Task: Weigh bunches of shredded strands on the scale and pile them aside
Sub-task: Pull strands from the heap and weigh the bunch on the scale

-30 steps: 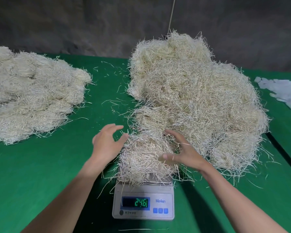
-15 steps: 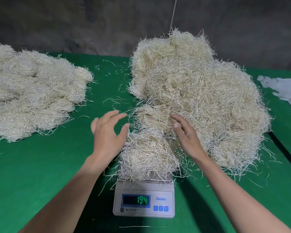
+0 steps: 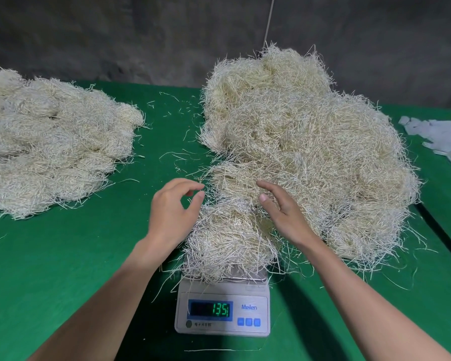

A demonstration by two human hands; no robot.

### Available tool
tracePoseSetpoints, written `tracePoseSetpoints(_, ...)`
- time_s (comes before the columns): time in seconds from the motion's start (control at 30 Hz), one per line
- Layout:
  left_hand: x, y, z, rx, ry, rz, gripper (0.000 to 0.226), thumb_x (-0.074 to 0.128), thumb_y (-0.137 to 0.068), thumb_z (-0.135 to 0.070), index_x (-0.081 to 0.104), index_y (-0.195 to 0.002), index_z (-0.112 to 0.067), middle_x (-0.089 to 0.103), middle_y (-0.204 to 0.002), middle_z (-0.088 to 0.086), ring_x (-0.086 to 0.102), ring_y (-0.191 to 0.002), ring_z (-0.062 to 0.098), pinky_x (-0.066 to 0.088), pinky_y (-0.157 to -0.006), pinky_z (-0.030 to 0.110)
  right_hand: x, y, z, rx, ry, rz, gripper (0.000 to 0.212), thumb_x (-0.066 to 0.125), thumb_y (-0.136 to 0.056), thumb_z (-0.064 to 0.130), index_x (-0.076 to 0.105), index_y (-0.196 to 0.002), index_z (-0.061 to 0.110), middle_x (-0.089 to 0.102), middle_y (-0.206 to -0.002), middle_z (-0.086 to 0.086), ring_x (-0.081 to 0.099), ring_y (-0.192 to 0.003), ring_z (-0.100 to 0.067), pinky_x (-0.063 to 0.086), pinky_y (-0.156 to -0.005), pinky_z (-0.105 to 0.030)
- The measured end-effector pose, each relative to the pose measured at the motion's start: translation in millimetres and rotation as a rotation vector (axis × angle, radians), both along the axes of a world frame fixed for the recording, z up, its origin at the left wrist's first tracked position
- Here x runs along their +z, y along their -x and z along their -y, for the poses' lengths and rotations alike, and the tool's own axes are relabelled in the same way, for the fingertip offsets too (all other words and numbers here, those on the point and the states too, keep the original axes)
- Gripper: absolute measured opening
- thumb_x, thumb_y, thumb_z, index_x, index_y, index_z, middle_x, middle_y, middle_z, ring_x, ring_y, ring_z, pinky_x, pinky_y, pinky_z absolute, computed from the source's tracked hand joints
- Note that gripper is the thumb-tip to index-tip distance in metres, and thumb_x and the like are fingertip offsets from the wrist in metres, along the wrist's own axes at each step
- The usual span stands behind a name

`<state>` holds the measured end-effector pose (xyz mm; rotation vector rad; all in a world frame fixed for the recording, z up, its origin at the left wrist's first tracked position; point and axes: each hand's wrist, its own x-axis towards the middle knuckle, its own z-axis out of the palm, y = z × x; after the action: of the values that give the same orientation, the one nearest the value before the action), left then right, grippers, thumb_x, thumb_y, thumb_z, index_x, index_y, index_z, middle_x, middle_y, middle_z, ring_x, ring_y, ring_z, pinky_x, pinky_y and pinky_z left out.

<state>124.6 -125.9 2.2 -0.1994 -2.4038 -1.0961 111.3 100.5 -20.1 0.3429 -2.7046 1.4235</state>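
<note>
A white digital scale [image 3: 223, 310] stands near the table's front edge, and its display reads 135. A bunch of pale shredded strands [image 3: 227, 243] lies on its pan and hangs over the edges. My left hand [image 3: 171, 212] hovers just left of the bunch with loosely curved fingers that hold nothing. My right hand [image 3: 280, 212] reaches past the bunch, its straight fingers touching the near edge of the large loose heap of strands [image 3: 297, 136] behind the scale.
A lower pile of strand bunches [image 3: 50, 149] lies at the left on the green table cover [image 3: 50, 269]. White plastic pieces [image 3: 440, 134] sit at the far right. Stray strands litter the cover between the piles. A dark wall stands behind the table.
Both hands have come off the bunch on the scale and moved up and away from me. The right hand now reaches the big heap. The display fell from 246 to 194 to 135.
</note>
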Motion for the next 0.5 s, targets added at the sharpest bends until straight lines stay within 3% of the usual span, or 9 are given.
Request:
tracePoseSetpoints(0.13, -5.8, 0.9, 2.1, -0.011, -0.008, 0.029, 0.013, 0.067, -0.084, -0.010, 0.074, -0.096, -0.012, 0.063, -0.090, -0.010, 0.057, -0.078, 0.002, 0.036, -0.072, 0.000, -1.4, 0.3, 0.6, 0.000, 0.007, 0.010, 0.040, 0.044, -0.096, 0.037, 0.039, -0.136, 0.033, 0.034, -0.132, 0.022, 0.030, -0.125, 0.000, 0.027, -0.110, -0.039)
tracePoseSetpoints(0.23, -13.8, 2.4, 6.2, 0.008, 0.029, 0.124, 0.017, 0.066, -0.086, -0.016, 0.072, -0.102, -0.014, 0.063, -0.092, -0.009, 0.057, -0.083, 0.008, 0.038, -0.070, 0.015, -1.1, 2.4, 0.1, 0.031, -0.042, 0.054, 0.059, 0.053, -0.087, 0.048, 0.029, -0.141, 0.037, 0.027, -0.142, 0.019, 0.024, -0.133, -0.004, 0.024, -0.113, -0.044)
tracePoseSetpoints(0.3, -19.8, 3.9, 9.0, 0.030, 0.039, 0.186, 0.020, 0.065, -0.087, -0.018, 0.070, -0.106, -0.015, 0.065, -0.098, -0.004, 0.057, -0.089, 0.012, 0.040, -0.078, 0.024, -0.4, 6.4, 1.5, 0.100, -0.162, 0.124, 0.088, 0.063, -0.073, 0.060, 0.014, -0.144, 0.046, 0.006, -0.155, 0.010, 0.007, -0.143, -0.015, 0.014, -0.114, -0.051)
tracePoseSetpoints(0.37, -25.2, 6.0, 10.2, 0.048, 0.039, 0.253, 0.024, 0.063, -0.089, -0.020, 0.067, -0.113, -0.016, 0.065, -0.111, 0.001, 0.056, -0.101, 0.016, 0.042, -0.092, 0.032, -3.2, 11.7, 6.6, 0.178, -0.343, 0.183, 0.112, 0.072, -0.060, 0.066, -0.006, -0.140, 0.057, -0.017, -0.155, 0.008, -0.014, -0.143, -0.021, 0.001, -0.112, -0.056)
tracePoseSetpoints(0.5, -41.7, 14.4, 13.1, 0.079, 0.067, 0.435, 0.048, 0.054, -0.094, -0.032, 0.045, -0.138, -0.017, 0.045, -0.143, 0.003, 0.038, -0.134, 0.022, 0.028, -0.112, 0.044, -16.8, 22.9, 26.1, 0.322, -0.674, 0.255, 0.129, 0.077, -0.049, 0.067, -0.026, -0.127, 0.065, -0.037, -0.146, 0.009, -0.031, -0.133, -0.025, -0.013, -0.104, -0.058)
